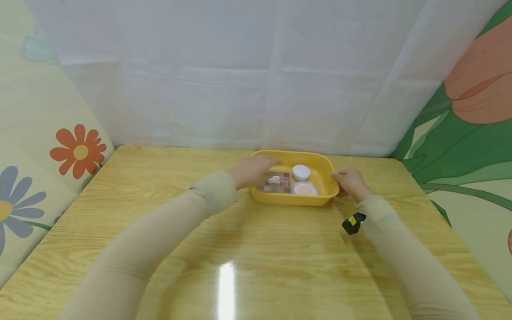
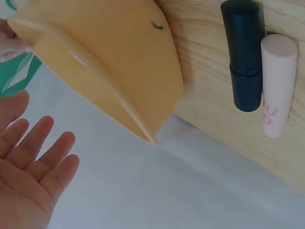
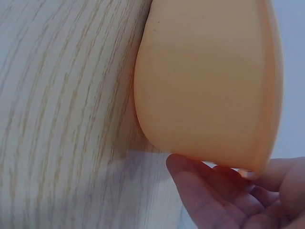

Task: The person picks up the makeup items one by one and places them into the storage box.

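Note:
A yellow plastic basket stands toward the back of the table. In it lie a brown checked flat box, a white round container and a pale round compact. My left hand is over the basket's left end, its fingers extended and holding nothing in the left wrist view. At the right end, my right hand grips the rim, thumb on top and fingers against the outer wall. A black tube and a pale pink tube lie on the table; the head view hides them.
The wooden table meets a white cloth at its back edge. Floral panels flank both sides. A small black device is at the right wrist.

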The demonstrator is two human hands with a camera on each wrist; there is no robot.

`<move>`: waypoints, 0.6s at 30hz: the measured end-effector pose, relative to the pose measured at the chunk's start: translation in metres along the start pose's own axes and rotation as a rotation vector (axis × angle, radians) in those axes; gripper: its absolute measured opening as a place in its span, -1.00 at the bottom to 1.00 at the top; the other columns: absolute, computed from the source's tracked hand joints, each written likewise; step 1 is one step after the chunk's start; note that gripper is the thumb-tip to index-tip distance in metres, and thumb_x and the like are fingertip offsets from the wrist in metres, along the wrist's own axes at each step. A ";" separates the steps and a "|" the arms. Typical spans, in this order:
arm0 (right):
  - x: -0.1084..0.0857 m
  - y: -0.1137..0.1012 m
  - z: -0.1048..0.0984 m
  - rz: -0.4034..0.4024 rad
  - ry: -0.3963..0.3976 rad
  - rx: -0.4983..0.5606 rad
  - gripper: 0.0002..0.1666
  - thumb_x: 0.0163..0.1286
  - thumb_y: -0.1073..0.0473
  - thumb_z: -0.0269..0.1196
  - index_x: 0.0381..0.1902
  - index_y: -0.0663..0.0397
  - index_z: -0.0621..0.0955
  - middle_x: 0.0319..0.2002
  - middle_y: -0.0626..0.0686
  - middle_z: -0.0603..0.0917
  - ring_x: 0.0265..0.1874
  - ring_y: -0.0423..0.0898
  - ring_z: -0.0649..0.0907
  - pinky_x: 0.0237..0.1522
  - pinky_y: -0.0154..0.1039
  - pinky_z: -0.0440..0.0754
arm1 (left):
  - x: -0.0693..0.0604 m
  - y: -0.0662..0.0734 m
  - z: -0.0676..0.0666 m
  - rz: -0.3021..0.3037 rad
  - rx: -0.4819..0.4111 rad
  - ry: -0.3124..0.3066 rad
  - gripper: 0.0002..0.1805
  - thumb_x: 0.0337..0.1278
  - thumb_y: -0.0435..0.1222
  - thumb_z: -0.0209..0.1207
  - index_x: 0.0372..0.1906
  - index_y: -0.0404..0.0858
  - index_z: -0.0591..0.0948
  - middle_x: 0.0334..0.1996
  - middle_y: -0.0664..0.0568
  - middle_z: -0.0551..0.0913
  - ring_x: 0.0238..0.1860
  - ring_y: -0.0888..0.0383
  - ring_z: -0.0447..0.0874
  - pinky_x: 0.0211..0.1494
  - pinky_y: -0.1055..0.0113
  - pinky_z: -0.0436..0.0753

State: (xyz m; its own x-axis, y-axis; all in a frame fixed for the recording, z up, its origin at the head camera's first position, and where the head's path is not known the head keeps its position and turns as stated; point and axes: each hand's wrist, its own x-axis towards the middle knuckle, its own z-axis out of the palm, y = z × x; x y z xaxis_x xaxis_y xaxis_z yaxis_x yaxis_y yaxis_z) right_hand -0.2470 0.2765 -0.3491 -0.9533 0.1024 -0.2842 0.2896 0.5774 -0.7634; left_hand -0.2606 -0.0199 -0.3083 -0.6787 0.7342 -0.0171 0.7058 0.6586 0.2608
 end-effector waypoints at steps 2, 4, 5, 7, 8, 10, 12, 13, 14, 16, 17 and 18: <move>-0.001 -0.001 0.001 -0.001 0.001 -0.010 -0.46 0.51 0.19 0.04 0.16 0.68 0.39 -0.33 0.25 0.62 -0.58 -0.19 0.62 -0.43 -0.16 0.75 | -0.005 -0.002 -0.003 -0.017 -0.024 0.012 -0.47 0.38 -0.34 0.10 0.38 -0.33 0.34 0.33 -0.14 0.41 0.33 -0.04 0.35 0.41 0.15 0.31; -0.002 -0.002 0.001 0.000 0.001 -0.019 -0.46 0.52 0.19 0.02 0.17 0.68 0.38 -0.31 0.26 0.62 -0.58 -0.20 0.62 -0.41 -0.15 0.75 | -0.009 -0.003 -0.005 -0.030 -0.033 0.027 -0.45 0.36 -0.34 0.12 0.40 -0.32 0.33 0.35 -0.14 0.38 0.35 -0.04 0.33 0.42 0.15 0.29; -0.002 -0.002 0.001 0.000 0.001 -0.023 -0.45 0.53 0.19 0.02 0.17 0.68 0.37 -0.31 0.26 0.62 -0.58 -0.20 0.62 -0.41 -0.15 0.75 | -0.010 -0.004 -0.006 -0.032 -0.029 0.035 -0.44 0.36 -0.33 0.13 0.40 -0.32 0.32 0.35 -0.14 0.38 0.35 -0.04 0.33 0.42 0.15 0.29; -0.001 -0.001 0.002 0.001 0.004 -0.030 -0.45 0.53 0.19 0.01 0.17 0.67 0.38 -0.31 0.25 0.62 -0.58 -0.21 0.62 -0.40 -0.15 0.75 | -0.013 -0.005 -0.007 -0.030 -0.022 0.046 -0.44 0.35 -0.31 0.14 0.40 -0.31 0.33 0.35 -0.14 0.38 0.35 -0.04 0.34 0.42 0.15 0.30; 0.000 -0.001 0.002 0.002 0.006 -0.032 -0.46 0.53 0.19 0.01 0.17 0.67 0.38 -0.32 0.24 0.62 -0.58 -0.21 0.62 -0.40 -0.15 0.75 | -0.014 -0.006 -0.007 -0.028 -0.018 0.051 -0.44 0.35 -0.30 0.14 0.40 -0.31 0.33 0.35 -0.14 0.38 0.34 -0.03 0.34 0.42 0.15 0.30; 0.001 0.001 0.002 0.004 0.008 -0.031 -0.46 0.53 0.19 0.01 0.17 0.67 0.38 -0.33 0.23 0.62 -0.58 -0.21 0.62 -0.40 -0.16 0.75 | -0.016 -0.007 -0.007 -0.023 -0.010 0.056 -0.44 0.36 -0.27 0.14 0.39 -0.30 0.33 0.35 -0.13 0.38 0.34 -0.03 0.35 0.41 0.15 0.31; 0.001 0.001 0.002 0.002 0.008 -0.027 -0.46 0.53 0.20 0.01 0.16 0.67 0.38 -0.33 0.23 0.62 -0.58 -0.21 0.63 -0.40 -0.17 0.75 | -0.018 -0.007 -0.007 -0.022 -0.012 0.059 -0.44 0.36 -0.26 0.14 0.39 -0.30 0.34 0.35 -0.13 0.38 0.34 -0.03 0.35 0.41 0.15 0.31; 0.001 0.001 0.002 0.001 0.006 -0.026 -0.46 0.53 0.20 0.01 0.16 0.68 0.38 -0.34 0.23 0.62 -0.58 -0.20 0.63 -0.40 -0.17 0.75 | -0.019 -0.006 -0.008 -0.021 -0.011 0.063 -0.44 0.36 -0.26 0.14 0.39 -0.30 0.34 0.35 -0.13 0.38 0.34 -0.04 0.35 0.41 0.15 0.31; 0.001 0.000 0.002 0.002 0.008 -0.024 -0.47 0.52 0.20 0.01 0.16 0.68 0.38 -0.34 0.23 0.62 -0.58 -0.20 0.63 -0.41 -0.18 0.75 | -0.021 -0.007 -0.008 -0.023 -0.014 0.066 -0.44 0.36 -0.27 0.14 0.39 -0.31 0.34 0.35 -0.13 0.39 0.34 -0.04 0.35 0.42 0.15 0.30; 0.000 -0.001 0.002 0.002 0.007 -0.024 -0.47 0.52 0.20 0.01 0.16 0.68 0.39 -0.34 0.23 0.62 -0.58 -0.20 0.63 -0.41 -0.18 0.75 | -0.023 -0.007 -0.009 -0.031 -0.037 0.073 -0.45 0.36 -0.30 0.14 0.39 -0.32 0.34 0.35 -0.15 0.38 0.34 -0.05 0.34 0.42 0.13 0.30; -0.001 -0.001 0.002 0.001 0.007 -0.023 -0.47 0.52 0.20 0.01 0.16 0.68 0.38 -0.34 0.23 0.62 -0.58 -0.20 0.63 -0.42 -0.18 0.74 | -0.025 -0.007 -0.009 -0.038 -0.048 0.077 -0.45 0.35 -0.31 0.14 0.39 -0.32 0.33 0.35 -0.15 0.37 0.35 -0.06 0.33 0.42 0.13 0.29; -0.001 -0.002 0.002 0.000 0.009 -0.024 -0.47 0.52 0.20 0.01 0.16 0.68 0.39 -0.34 0.23 0.62 -0.58 -0.20 0.63 -0.42 -0.18 0.74 | -0.026 -0.008 -0.010 -0.044 -0.059 0.084 -0.44 0.35 -0.33 0.13 0.39 -0.32 0.33 0.36 -0.16 0.36 0.35 -0.06 0.33 0.42 0.12 0.29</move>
State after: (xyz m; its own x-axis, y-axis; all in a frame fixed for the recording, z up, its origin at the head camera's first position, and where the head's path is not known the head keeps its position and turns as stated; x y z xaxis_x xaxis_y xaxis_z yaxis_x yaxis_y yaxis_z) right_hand -0.2466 0.2739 -0.3490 -0.9539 0.1099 -0.2791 0.2879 0.5966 -0.7491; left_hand -0.2506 -0.0461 -0.3008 -0.7252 0.6867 0.0502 0.6635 0.6774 0.3178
